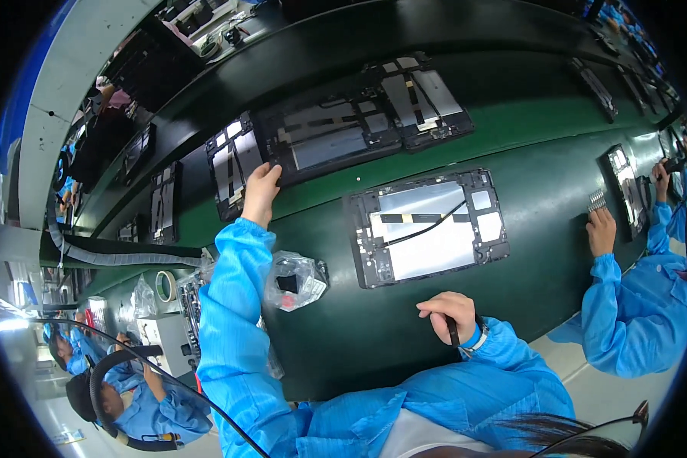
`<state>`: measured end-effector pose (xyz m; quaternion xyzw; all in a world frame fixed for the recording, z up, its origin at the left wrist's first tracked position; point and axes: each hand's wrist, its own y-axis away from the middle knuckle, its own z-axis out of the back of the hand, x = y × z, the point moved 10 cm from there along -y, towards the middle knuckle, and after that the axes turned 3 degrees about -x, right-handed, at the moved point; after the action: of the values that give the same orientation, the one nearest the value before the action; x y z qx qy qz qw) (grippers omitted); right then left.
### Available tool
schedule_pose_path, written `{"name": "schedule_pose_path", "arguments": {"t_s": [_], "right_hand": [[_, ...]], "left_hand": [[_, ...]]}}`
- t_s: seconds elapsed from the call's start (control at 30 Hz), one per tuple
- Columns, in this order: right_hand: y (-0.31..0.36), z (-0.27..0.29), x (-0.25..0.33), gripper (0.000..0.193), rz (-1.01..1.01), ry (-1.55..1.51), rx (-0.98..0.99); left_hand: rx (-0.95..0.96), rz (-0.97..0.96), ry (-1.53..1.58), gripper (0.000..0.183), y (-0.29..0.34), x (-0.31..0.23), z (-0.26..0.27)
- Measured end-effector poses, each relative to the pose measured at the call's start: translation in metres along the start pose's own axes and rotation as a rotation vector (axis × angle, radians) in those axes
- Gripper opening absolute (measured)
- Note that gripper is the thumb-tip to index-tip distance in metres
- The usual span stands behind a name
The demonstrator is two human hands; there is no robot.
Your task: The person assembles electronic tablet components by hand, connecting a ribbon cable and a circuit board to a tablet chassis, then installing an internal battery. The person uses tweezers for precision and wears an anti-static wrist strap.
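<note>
Head view: from my remote place, I take the opened tablet [420,256] as the landmark. It lies flat on the green desk [336,359], its inside turned up, and I see a thin black cable [441,220] which runs slantwise over its silver middle.

The left hand [260,195] is stretched beyond the opened tablet, to its left. Its bent fingers are at the near left corner of a dark device [330,146]; I cannot tell whether they are closed around the edge. This device lies between two other opened ones, the left neighbour [233,164] and the right neighbour [429,101], all behind the opened tablet.

The right hand [452,311] is just on the near side of the opened tablet, not touching it. I see its fingers curled around a slim black tool [453,333].

Left of the opened tablet I notice a clear plastic bag [307,287] with small pieces inside, and farther left a tape roll [166,286]. Well to the right, a co-worker's hand [602,231] holds a comb-like piece [597,201], near one more device [626,191].
</note>
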<state>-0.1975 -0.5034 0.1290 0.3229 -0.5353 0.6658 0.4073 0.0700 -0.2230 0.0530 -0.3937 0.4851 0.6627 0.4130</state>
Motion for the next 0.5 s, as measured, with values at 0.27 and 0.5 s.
{"name": "schedule_pose_path", "arguments": {"t_s": [0.27, 0.5], "right_hand": [[-0.001, -0.004, -0.002, 0.026, -0.011, -0.005, 0.025], [0.000, -0.002, -0.003, 0.025, -0.014, -0.016, 0.012]], "left_hand": [[0.113, 0.093, -0.016, 0.056, 0.009, 0.012, -0.008], [-0.211, 0.576, 0.865, 0.055, 0.025, 0.084, 0.046]]}}
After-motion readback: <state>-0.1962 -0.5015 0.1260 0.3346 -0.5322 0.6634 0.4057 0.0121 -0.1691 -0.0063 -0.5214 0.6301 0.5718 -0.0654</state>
